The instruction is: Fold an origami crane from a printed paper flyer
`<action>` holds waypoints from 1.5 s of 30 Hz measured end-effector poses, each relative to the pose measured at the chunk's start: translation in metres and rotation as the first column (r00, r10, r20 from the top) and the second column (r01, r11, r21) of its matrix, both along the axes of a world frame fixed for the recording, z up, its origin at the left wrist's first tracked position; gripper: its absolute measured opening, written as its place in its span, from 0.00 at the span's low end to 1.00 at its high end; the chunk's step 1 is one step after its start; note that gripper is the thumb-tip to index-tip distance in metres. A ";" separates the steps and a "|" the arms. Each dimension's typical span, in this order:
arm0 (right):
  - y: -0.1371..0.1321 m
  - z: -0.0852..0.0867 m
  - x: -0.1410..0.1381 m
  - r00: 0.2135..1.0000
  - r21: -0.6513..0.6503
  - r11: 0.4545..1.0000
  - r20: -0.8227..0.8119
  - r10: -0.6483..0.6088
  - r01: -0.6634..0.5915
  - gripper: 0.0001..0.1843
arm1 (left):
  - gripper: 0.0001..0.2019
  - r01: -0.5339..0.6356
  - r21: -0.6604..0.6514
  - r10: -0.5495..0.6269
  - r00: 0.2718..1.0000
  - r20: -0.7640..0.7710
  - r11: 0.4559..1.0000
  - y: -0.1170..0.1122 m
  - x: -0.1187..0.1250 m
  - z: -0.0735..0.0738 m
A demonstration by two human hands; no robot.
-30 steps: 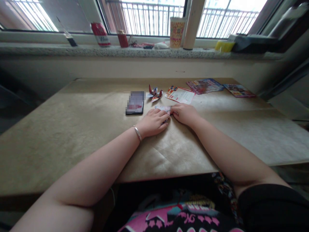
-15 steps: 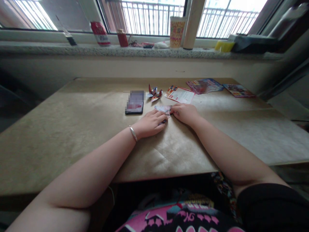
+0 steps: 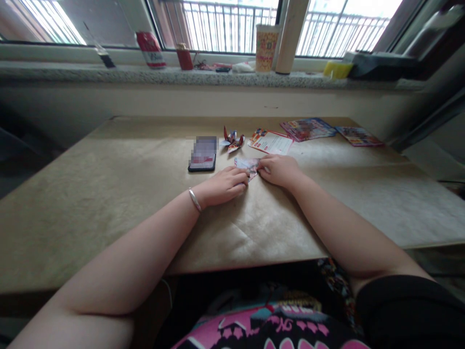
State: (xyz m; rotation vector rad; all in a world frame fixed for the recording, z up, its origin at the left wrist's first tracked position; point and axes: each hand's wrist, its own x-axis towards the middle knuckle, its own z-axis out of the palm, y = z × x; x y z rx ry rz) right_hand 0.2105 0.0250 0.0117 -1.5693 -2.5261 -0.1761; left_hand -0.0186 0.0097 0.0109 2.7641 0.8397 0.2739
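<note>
A small piece of folded printed paper (image 3: 247, 166) lies on the table between my two hands. My left hand (image 3: 227, 185), with a silver bangle at the wrist, rests on the table with its fingers curled and closed at the paper's lower left edge. The fingertips of my right hand (image 3: 276, 169) are pinched on the paper's right corner. Just behind the paper stands a folded paper figure (image 3: 232, 140) with pointed, upturned tips. To the left of it lies a phone (image 3: 203, 154), its screen blurred.
Behind my right hand lies a red-bordered printed sheet (image 3: 271, 142). Colourful leaflets (image 3: 308, 130) and another printed booklet (image 3: 359, 136) are farther right. On the granite windowsill (image 3: 127, 73) stand a red can (image 3: 150, 50), a red bottle (image 3: 184, 57) and a patterned cup (image 3: 267, 48).
My left hand has slid slightly left and down, uncovering more of the paper. My right hand has barely moved and stays at the paper's right corner.
</note>
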 end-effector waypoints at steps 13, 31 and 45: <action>0.004 0.006 0.010 0.989 -0.068 0.987 0.035 -0.141 0.143 0.18 | 0.17 -0.070 0.077 0.069 0.997 0.020 0.995 0.008 0.000 -0.008; 0.013 0.002 0.032 0.972 -0.067 0.971 -0.023 -0.233 0.231 0.18 | 0.16 -0.035 -0.005 0.035 0.999 0.019 0.999 0.011 -0.011 0.003; 0.006 0.002 0.025 0.996 -0.033 0.996 -0.018 -0.084 0.083 0.18 | 0.13 -0.111 0.110 0.097 0.988 0.123 0.988 0.010 -0.007 -0.006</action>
